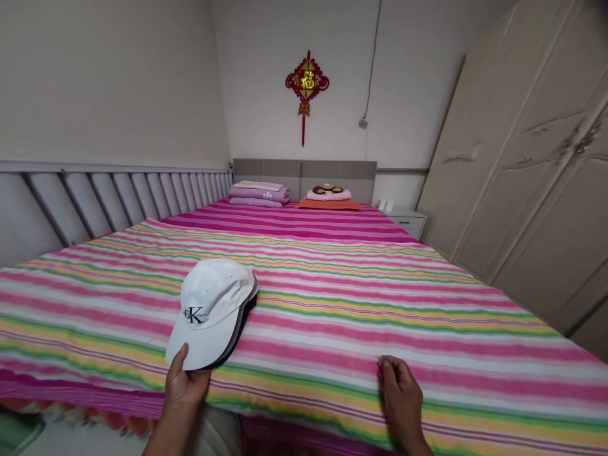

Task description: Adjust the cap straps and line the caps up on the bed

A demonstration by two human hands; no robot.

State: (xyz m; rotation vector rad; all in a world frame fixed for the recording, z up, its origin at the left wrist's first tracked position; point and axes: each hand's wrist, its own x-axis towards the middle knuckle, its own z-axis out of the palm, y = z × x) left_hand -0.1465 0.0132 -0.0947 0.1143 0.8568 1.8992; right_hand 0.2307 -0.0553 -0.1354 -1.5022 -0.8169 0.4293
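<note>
Where the striped bedspread (361, 304) reaches the near edge of the bed, a white cap (209, 311) lies on it left of centre, crown away from the viewer and brim toward the viewer, a dark logo on its front. A darker edge shows under the cap's right side; whether this is a second cap cannot be told. Left hand (183, 387): fingers clenched on the brim, thumb on top, the rest hidden beneath. Right hand (403, 398): well apart from the cap, resting on the bedspread near the bed's front edge, fingers bent and pressing the cloth, grasping nothing visible. Between the two hands and beyond the cap the bedspread lies flat, in bands of pink, yellow, green and white, turning to magenta stripes farther back. At the far end, against a grey headboard (304, 172), sit a folded purple stack (259, 194) on the left and a pink and orange stack (329, 197) on the right. A red knot ornament (306, 83) hangs on the wall above. A padded grey panel (114, 196) runs along the left wall; a cream wardrobe (532, 171) fills the right side, with a small nightstand (407, 221) beside the headboard.
</note>
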